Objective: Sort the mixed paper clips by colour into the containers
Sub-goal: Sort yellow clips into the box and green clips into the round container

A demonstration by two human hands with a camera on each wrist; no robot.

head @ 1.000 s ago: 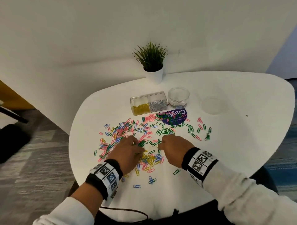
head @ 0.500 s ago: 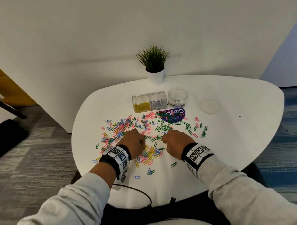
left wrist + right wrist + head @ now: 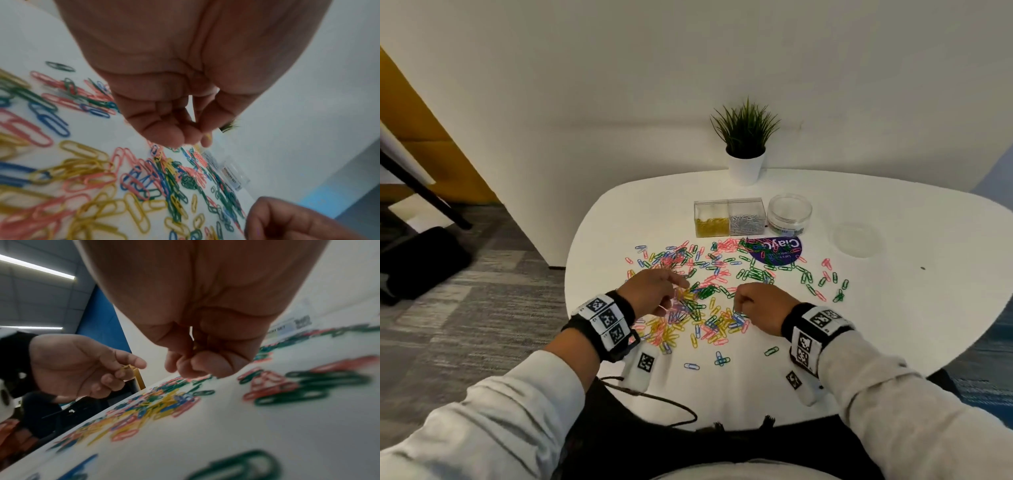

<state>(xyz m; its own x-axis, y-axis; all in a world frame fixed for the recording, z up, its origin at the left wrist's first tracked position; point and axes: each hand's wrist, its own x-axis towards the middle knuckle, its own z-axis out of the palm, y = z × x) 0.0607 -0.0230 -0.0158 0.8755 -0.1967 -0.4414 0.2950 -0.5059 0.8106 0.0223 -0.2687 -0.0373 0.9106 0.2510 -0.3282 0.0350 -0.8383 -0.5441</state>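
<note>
The left hand (image 3: 652,291) is over the left part of the paper clip pile (image 3: 709,301) on the table (image 3: 893,325), with its fingers (image 3: 123,373) pinching yellow clips (image 3: 125,367). The right hand (image 3: 760,306) is curled tight, and a bit of yellow peeks out. This looks like the yellow-picking step. Next, both hands should carry their clips to the two-part box (image 3: 729,219), to the yellow side on the left.

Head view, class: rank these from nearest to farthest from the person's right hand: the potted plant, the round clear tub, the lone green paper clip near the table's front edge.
From the right hand:
1. Lone green paper clip, just in front of the hand, toward the person.
2. Round clear tub, beyond the clip pile, right of the two-part box.
3. Potted plant, at the table's far edge by the wall.
</note>
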